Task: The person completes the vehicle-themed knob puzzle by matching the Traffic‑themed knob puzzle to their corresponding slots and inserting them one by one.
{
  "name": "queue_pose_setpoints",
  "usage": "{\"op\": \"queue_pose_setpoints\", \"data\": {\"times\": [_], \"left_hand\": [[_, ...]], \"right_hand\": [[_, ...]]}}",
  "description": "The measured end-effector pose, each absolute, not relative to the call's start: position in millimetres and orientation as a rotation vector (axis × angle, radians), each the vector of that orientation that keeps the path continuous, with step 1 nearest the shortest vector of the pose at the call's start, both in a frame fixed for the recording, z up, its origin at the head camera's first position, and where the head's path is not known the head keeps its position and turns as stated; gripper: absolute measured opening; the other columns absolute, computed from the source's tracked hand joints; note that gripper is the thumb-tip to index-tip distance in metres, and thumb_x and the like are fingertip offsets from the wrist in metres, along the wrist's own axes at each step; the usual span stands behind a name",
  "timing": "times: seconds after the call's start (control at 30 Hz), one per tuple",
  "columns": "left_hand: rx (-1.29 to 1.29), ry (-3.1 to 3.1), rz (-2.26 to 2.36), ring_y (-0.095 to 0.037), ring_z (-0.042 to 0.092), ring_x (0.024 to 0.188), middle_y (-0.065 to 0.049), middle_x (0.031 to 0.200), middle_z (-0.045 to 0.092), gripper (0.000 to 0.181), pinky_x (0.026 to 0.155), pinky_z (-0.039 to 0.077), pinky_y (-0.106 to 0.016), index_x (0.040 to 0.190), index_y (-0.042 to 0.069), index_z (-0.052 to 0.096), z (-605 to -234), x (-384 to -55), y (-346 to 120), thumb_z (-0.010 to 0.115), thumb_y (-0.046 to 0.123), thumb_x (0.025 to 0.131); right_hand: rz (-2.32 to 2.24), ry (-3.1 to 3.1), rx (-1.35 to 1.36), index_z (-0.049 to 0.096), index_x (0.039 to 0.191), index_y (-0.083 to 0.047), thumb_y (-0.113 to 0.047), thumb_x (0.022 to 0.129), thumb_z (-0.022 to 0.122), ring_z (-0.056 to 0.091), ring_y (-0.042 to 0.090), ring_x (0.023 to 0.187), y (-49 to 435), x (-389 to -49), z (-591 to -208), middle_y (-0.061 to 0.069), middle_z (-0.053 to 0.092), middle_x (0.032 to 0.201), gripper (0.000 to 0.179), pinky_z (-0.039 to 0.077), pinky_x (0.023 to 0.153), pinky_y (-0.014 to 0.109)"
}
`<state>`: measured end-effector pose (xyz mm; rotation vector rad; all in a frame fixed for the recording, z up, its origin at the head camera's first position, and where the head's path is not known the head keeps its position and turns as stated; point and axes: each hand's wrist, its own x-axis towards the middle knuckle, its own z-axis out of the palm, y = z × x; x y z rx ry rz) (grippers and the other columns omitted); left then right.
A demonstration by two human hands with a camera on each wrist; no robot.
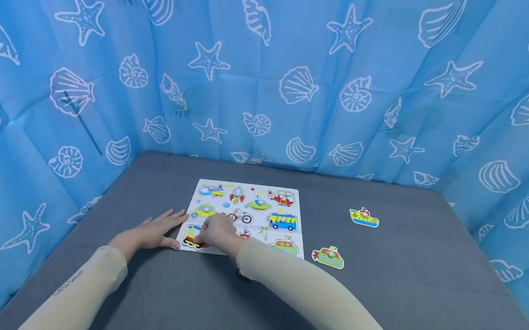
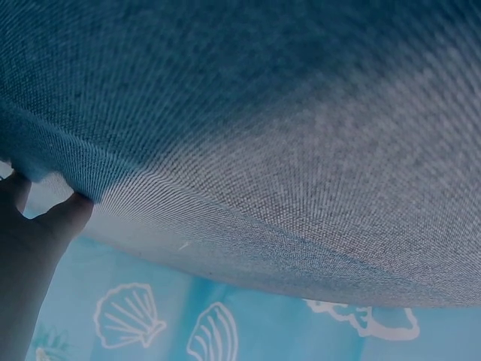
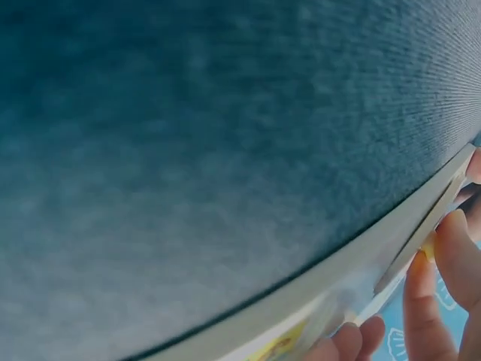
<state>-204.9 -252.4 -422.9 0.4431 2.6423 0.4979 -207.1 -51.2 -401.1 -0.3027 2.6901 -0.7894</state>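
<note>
A white puzzle board (image 1: 264, 188) with vehicle pictures lies on the grey table. My right hand (image 1: 219, 232) pinches the small yellow knob (image 3: 428, 247) of a train puzzle piece (image 1: 192, 234) at the board's front left corner. In the right wrist view the piece's edge (image 3: 417, 241) stands slightly proud of the board; the hand hides part of its face. My left hand (image 1: 152, 233) rests at the board's left edge, fingers spread, thumb by the front corner. In the left wrist view only part of that hand (image 2: 41, 241) shows.
A knobbed submarine piece (image 1: 329, 256) lies just right of the board, with a boat piece (image 1: 364, 218) farther back. On the board sit a bus (image 1: 282, 221), a helicopter (image 1: 281, 198), a bicycle (image 1: 240, 216) and other pieces. A blue shell-patterned curtain (image 1: 272, 72) encloses the table.
</note>
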Motion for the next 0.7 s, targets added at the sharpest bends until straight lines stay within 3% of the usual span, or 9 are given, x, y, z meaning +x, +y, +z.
{"op": "queue_pose_setpoints", "data": {"times": [0.37,0.7], "left_hand": [[0.44,2.639,0.495,-0.047,0.005,0.144,-0.02,0.159,0.016,0.097,0.103,0.006,-0.075,0.154,0.008,0.023,-425.2,-204.5,-251.6,0.067,0.056,0.083],[0.431,2.65,0.495,-0.047,0.005,0.144,-0.02,0.159,0.015,0.097,0.104,0.006,-0.074,0.155,0.008,0.023,-424.2,-204.7,-250.7,0.067,0.055,0.083]], "right_hand": [[-0.645,2.791,-0.491,0.064,0.061,-0.017,-0.031,0.081,0.08,0.043,0.017,0.084,-56.8,-207.9,-401.9,0.0,0.047,0.087,0.029,0.038,0.069,0.028],[-0.693,2.761,-0.415,0.067,0.068,-0.017,-0.032,0.081,0.081,0.044,0.017,0.087,-57.3,-214.0,-404.8,-0.001,0.05,0.086,0.024,0.039,0.073,0.031]]}}
